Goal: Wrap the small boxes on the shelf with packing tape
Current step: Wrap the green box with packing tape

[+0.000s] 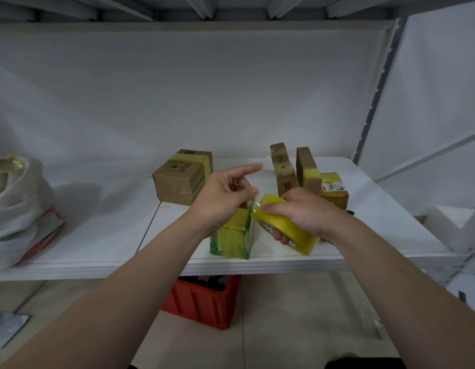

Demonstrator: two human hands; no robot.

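Small green cardboard box (pixel 231 242) stands centre frame at the white shelf (pixel 97 235) edge, steady for wrapping; left grip (pixel 225 194) pinches the clear tape strip (pixel 251 209) taut, right grip (pixel 303 211) clasps the yellow tape roll (pixel 303 242).

Open shelf (pixel 103 230) runs between the white bag (pixel 18 209) and the cardboard box (pixel 181 177); upright boxes (pixel 284 171) crowd the right rear.
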